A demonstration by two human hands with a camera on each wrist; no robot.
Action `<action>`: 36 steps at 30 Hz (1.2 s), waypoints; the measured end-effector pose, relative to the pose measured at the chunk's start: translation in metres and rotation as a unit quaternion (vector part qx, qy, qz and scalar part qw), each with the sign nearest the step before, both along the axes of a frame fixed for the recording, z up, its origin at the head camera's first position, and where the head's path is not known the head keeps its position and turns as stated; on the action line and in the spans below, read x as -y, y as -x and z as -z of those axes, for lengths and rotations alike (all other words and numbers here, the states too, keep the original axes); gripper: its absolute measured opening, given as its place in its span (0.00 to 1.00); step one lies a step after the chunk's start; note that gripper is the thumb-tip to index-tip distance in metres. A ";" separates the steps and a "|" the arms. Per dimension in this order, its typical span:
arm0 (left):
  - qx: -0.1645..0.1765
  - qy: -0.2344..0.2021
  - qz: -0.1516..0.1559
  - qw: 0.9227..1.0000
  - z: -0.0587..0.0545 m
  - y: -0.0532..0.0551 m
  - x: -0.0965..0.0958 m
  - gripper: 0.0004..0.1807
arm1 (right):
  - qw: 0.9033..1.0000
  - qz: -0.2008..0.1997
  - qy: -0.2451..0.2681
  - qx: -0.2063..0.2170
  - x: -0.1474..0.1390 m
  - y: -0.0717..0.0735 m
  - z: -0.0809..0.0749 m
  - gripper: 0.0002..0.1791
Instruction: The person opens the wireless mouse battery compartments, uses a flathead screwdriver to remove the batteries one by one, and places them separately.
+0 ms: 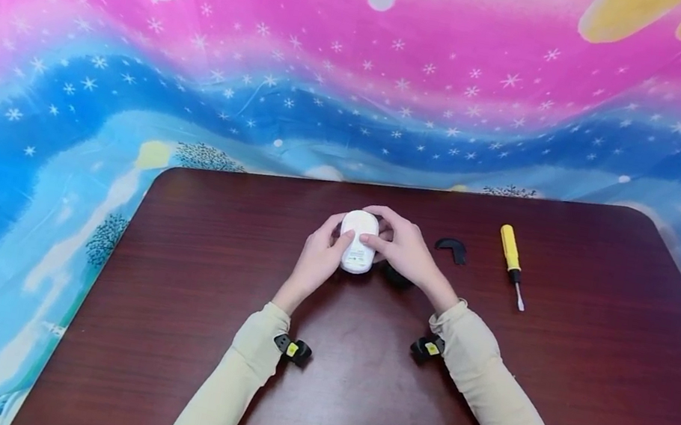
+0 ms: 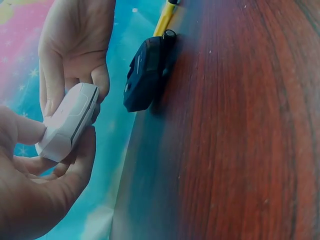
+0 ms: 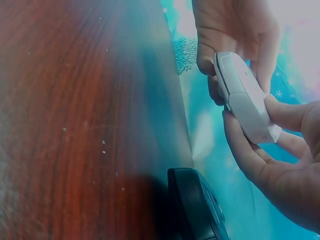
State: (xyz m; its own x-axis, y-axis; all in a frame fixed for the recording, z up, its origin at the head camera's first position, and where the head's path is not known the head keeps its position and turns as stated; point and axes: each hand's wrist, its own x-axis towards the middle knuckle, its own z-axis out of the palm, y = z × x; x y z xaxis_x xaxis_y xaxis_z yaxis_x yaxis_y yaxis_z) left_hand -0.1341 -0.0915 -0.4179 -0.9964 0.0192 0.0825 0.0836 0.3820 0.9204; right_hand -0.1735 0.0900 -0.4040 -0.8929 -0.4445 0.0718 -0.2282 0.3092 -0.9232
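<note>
- Gripped between left hand [image 1: 323, 247] and right hand [image 1: 406, 247], clear of tabletop [image 1: 347, 366]: white device [image 1: 356, 250], rounded and oblong, much like a computer mouse in outline.
- Turned with a flat, pale face upward between the hands, marked with small print toward the person's end, too fine to read.
- Smooth and plain white along the sides, rounded at both ends, crossed by a thin dark seam running lengthwise near the underside, with fainter joint lines visible from the wrists.
- Pinched on the near-left edge by left hand, with thumb at the rim of the upper face and fingers curled beneath.
- Grasped from the opposite side by right hand, with thumb laid over the upper face and fingers bent round the far edge.
- Below right hand, resting on tabletop and partly hidden from above: black object [image 2: 142, 77], bulky, with rounded edges.
- Just right of right hand: black curved piece [image 1: 452, 249], hooked in shape and lying flat.
- Farther right of right hand: screwdriver [image 1: 512, 265], yellow-handled, with metal tip toward the person.
- Behind both hands, at the wrists: cream sleeves [image 1: 495, 399] and black wrist-worn devices [image 1: 295, 350] with yellow patches.
- Beyond both hands, past the tabletop edge: pink and blue cloth [image 1: 341, 53], patterned with white snowflakes.
</note>
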 end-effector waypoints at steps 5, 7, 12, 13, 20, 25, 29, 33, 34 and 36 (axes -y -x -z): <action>-0.003 0.003 -0.004 1.000 0.001 -0.001 -0.001 0.20 | 1.000 0.012 -0.015 -0.016 0.002 -0.001 0.003 0.24; -0.002 0.000 -0.006 1.000 0.002 -0.001 -0.002 0.20 | 0.999 0.022 -0.015 -0.019 0.003 -0.002 0.004 0.23; -0.004 -0.006 -0.014 1.000 0.002 -0.002 -0.002 0.20 | 0.996 0.067 -0.020 -0.059 0.006 -0.002 0.002 0.18; -0.005 -0.006 -0.016 1.000 0.002 -0.002 -0.002 0.20 | 0.994 0.079 -0.016 -0.069 0.007 -0.002 0.001 0.17; -0.003 -0.013 -0.038 0.999 0.004 -0.002 0.003 0.19 | 0.978 0.164 0.089 -0.089 0.009 -0.001 -0.009 0.11; -0.005 -0.034 -0.066 0.997 0.003 0.000 0.007 0.19 | 0.974 0.168 0.143 -0.050 0.007 -0.001 -0.010 0.15; -0.011 -0.053 -0.094 0.994 0.002 0.002 0.013 0.19 | 0.978 0.165 0.128 -0.008 0.009 -0.001 -0.003 0.16; -0.017 -0.075 -0.113 0.991 0.000 0.004 0.017 0.19 | 0.988 0.141 0.063 0.026 0.017 -0.002 0.006 0.16; -0.018 -0.081 -0.116 0.990 -0.001 0.004 0.017 0.19 | 0.990 0.128 0.043 0.032 0.018 -0.003 0.008 0.16; -0.021 -0.092 -0.120 0.988 -0.001 0.004 0.019 0.19 | 0.993 0.107 0.016 0.045 0.022 -0.004 0.012 0.16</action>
State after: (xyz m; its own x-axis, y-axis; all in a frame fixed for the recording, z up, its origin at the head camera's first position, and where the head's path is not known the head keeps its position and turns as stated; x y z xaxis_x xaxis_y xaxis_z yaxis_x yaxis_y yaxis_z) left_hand -0.1383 -0.1101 -0.4166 -0.9662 -0.2361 0.1036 0.0504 0.2211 0.9740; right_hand -0.1696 0.0679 -0.4157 -0.9699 -0.2434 -0.0022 -0.0763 0.3126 -0.9468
